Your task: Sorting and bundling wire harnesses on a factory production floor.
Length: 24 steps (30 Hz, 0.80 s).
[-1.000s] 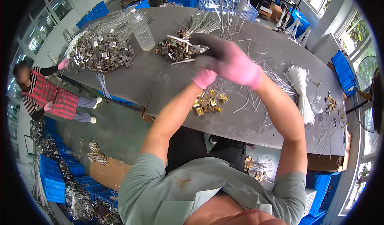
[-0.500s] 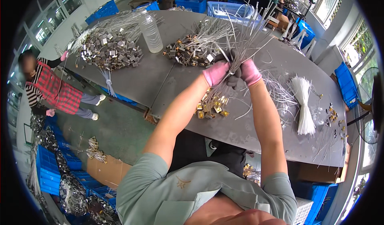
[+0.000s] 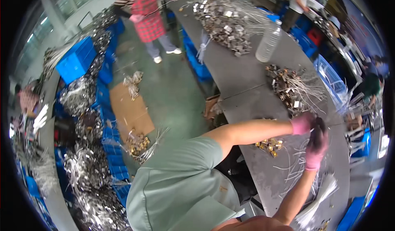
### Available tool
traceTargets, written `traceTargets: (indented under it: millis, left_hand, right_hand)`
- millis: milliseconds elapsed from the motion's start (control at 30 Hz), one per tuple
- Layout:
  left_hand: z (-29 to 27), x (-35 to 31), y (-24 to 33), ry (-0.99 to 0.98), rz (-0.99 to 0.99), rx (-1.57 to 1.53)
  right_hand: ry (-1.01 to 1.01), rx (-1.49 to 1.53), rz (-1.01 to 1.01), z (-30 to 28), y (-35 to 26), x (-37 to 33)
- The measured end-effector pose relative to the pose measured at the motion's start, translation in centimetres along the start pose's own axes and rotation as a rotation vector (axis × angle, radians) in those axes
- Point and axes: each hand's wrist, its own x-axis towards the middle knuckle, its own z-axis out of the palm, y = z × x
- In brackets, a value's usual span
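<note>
My left hand (image 3: 303, 124), in a pink glove with dark fingers, reaches across the right part of the grey table (image 3: 242, 103). My right hand (image 3: 317, 146), gloved alike, meets it there, dark fingers pointing away from me. The fingers are blurred and overlap, so whether anything is between them cannot be made out. Beside my left hand lies a pile of wires with metal end pieces (image 3: 284, 85). Loose pale strands (image 3: 291, 171) spread beneath my right forearm, near a bundle of white ties (image 3: 319, 202). Brass-coloured pieces (image 3: 269, 146) lie below my left forearm.
A clear plastic bottle (image 3: 269, 44) stands near a large heap of metal-ended wires (image 3: 226, 25). A person in a red checked apron (image 3: 145, 15) stands across the aisle. On the floor are cardboard (image 3: 129, 109), a gold-ended wire bundle (image 3: 140, 144) and blue crates (image 3: 76, 60).
The view has swung left. The upright wire bundle has left my hands; a gold-ended bundle now shows on the floor beside the cardboard. My hands remain close together over the table.
</note>
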Motion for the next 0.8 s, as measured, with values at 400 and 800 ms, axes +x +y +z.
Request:
traceTargets:
  millis: [400, 800]
  left_hand:
    - [-7.7, -2.2, 4.0, 0.077, -0.016, -0.824]
    - [-7.7, -2.5, 3.7, 0.071, -0.244, -1.144]
  right_hand:
    - [-0.135, -0.034, -0.086, -1.3, -0.9, 5.5]
    - [-0.289, -0.233, 0.166, -1.4, 0.5, 4.4]
